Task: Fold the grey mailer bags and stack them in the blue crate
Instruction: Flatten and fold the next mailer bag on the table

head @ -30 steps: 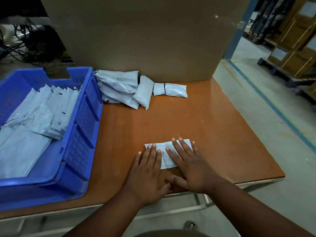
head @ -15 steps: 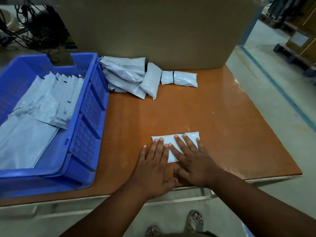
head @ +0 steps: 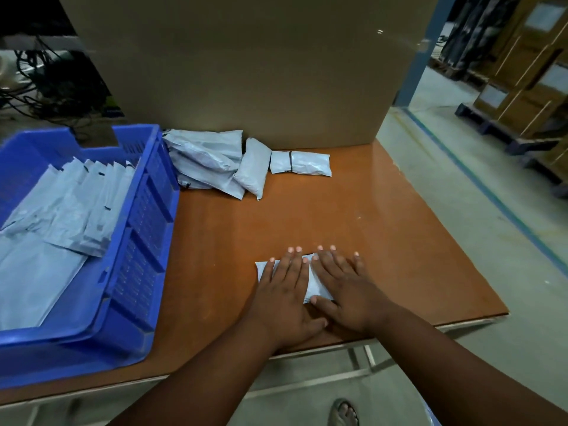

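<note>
A: where's the bag sitting?
B: folded grey mailer bag (head: 316, 285) is lying flat near the front edge of the table (head: 384, 229), a bit right of centre. small rectangle, smooth thin plastic, mostly covered by both hands

A: hands?
B: left hand (head: 284, 298) is pressing palm-down on the left half, fingers straight and close together, tips reaching past the bag's far edge. right hand (head: 344, 290) is pressing flat on the right half, fingers straight and slightly spread, thumb lying along the bag's near edge. neither is curling round it, just flattening

A: crate?
B: blue crate (head: 144, 241) is sitting at the front-left corner of the table, rigid plastic with slotted side walls. inside, folded grey bags (head: 83, 210) are overlapping in a fanned row toward the far side, with larger flat grey sheets (head: 33, 278) lying under them at the near side

A: rest of the stock?
B: crumpled pile of unfolded bags (head: 209, 161) is resting at the back edge just beside the crate's far-right corner, wrinkled and puffy. one rolled bundle (head: 299, 162) with a black band round it is lying just right of the pile. big plain cardboard box (head: 246, 66) is standing behind them. table top is glossy orange-brown laminate
</note>
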`<state>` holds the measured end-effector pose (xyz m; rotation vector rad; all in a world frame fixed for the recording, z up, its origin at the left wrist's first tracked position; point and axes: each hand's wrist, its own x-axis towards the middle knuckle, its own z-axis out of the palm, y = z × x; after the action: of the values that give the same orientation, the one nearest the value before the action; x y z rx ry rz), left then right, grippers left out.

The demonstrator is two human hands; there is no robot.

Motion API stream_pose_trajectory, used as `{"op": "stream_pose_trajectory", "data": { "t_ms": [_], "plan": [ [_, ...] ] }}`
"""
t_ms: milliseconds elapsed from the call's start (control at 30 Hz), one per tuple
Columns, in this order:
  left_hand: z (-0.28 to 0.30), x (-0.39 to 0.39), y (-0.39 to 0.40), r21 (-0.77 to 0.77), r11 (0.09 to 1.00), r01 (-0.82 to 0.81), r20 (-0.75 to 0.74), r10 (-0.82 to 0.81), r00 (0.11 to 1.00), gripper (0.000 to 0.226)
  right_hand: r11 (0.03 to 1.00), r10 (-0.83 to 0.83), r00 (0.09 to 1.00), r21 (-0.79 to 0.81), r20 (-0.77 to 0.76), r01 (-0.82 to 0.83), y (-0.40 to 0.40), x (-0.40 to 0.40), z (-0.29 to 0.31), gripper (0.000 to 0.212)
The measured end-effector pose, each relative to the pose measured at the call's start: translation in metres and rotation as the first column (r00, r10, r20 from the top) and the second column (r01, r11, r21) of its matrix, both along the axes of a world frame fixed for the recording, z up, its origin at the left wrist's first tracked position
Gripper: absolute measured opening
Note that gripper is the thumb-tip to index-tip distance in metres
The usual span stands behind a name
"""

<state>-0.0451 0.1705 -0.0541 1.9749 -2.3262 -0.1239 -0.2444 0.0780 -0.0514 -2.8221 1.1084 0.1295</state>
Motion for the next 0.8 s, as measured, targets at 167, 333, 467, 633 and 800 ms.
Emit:
{"op": "stream_pose_trajectory", "data": {
  "t_ms": [167, 333, 467, 633, 800],
  "plan": [
    [-0.016, 0.001, 0.000, -0.015, 1.000, 0.014, 0.011, -0.013, 1.000, 0.115, 0.998, -0.015, 0.999, -0.054, 0.036, 0.017, 0.004, 0.002, -0.025, 0.089],
    [-0.015, -0.004, -0.003, -0.013, 1.000, -0.003, 0.036, 0.004, 0.999, 0.113, 0.997, -0.005, 1.000, -0.071, 0.015, 0.006, 0.001, 0.003, -0.024, 0.090],
    [-0.012, 0.002, -0.004, 0.008, 1.000, 0.018, 0.042, -0.019, 0.999, 0.116, 0.999, -0.020, 1.000, -0.032, -0.007, 0.020, 0.004, 0.004, -0.016, 0.089],
    [-0.007, 0.020, 0.005, -0.066, 0.998, 0.005, -0.009, -0.006, 1.000, 0.101, 0.998, -0.057, 0.996, -0.023, 0.073, 0.059, 0.005, 0.004, -0.006, 0.085],
    [0.016, 0.033, -0.009, -0.147, 0.942, -0.302, -0.182, 0.274, 0.944, 0.075, 0.988, -0.135, 0.963, -0.040, 0.235, 0.148, -0.005, 0.034, 0.018, 0.069]
  ]
}}
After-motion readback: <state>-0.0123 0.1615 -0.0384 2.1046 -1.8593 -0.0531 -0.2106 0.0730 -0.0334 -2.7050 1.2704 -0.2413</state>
